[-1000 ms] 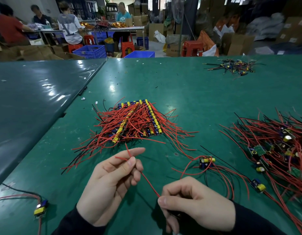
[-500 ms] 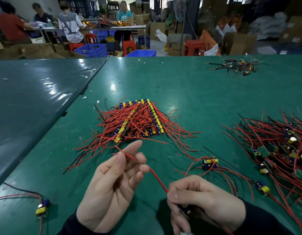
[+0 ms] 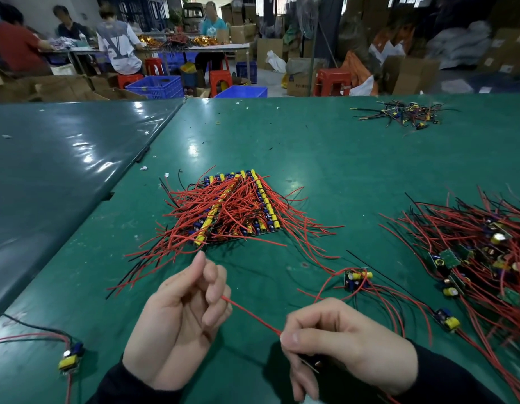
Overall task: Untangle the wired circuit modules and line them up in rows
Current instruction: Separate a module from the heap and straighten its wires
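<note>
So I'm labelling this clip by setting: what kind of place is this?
Probably a small electronics assembly workshop: wired modules lined up on a green table, cartons stacked behind, and people working at another table.

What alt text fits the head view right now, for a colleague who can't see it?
Two hands stretch one red wire over a green table: left hand pinches its far end, right hand grips the module end. Ahead lies the module stack in rows; at right, a tangled pile.
</note>
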`<action>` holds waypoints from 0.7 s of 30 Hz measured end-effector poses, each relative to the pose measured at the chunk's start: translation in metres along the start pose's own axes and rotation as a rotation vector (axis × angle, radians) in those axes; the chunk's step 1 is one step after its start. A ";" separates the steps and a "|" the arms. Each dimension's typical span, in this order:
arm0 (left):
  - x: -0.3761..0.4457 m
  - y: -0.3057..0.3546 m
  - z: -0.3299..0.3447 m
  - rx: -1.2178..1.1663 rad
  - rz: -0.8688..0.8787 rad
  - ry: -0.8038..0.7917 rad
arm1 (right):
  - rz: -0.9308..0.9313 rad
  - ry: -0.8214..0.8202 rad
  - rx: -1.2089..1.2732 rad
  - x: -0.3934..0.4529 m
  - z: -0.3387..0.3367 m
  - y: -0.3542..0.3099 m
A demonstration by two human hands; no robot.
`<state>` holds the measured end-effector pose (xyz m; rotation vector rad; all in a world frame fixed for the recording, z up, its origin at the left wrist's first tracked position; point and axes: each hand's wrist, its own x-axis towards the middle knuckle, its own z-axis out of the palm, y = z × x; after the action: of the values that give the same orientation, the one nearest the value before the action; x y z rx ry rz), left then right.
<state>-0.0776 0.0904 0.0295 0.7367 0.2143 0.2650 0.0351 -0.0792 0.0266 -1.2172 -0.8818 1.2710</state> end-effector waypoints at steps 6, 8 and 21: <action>0.000 -0.003 -0.002 -0.112 -0.086 -0.066 | 0.005 0.044 -0.128 0.000 0.001 0.002; 0.000 -0.003 -0.001 -0.112 -0.079 -0.062 | 0.006 0.056 -0.142 0.000 0.003 0.003; -0.002 -0.004 0.003 -0.125 -0.084 0.012 | 0.062 0.052 -0.193 -0.002 0.006 0.000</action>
<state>-0.0777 0.0848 0.0294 0.6005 0.2371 0.2005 0.0291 -0.0796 0.0283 -1.4332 -0.9524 1.2189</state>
